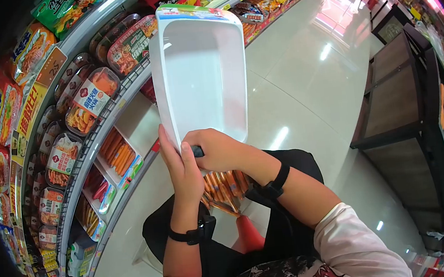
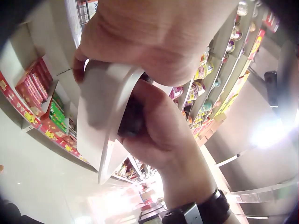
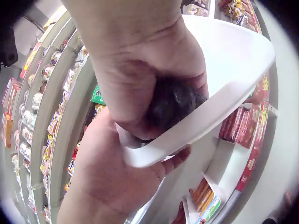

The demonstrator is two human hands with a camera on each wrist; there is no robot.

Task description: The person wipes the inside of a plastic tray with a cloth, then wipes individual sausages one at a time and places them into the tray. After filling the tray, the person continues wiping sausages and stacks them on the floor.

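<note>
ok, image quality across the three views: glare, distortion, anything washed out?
Head: fisheye bends the shelves, black corners, light streaks on the floor. Left wrist: blown-out patches at bottom and right side. Right wrist: tray interior near-white; the dark bundle in the right hand loses detail in shadow.

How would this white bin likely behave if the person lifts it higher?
Probably light for its size: the white bin has thin walls and no goods inside. It seems stiff, its rim unbent where the left hand grips it. Its glossy surface may be slippery.
</note>
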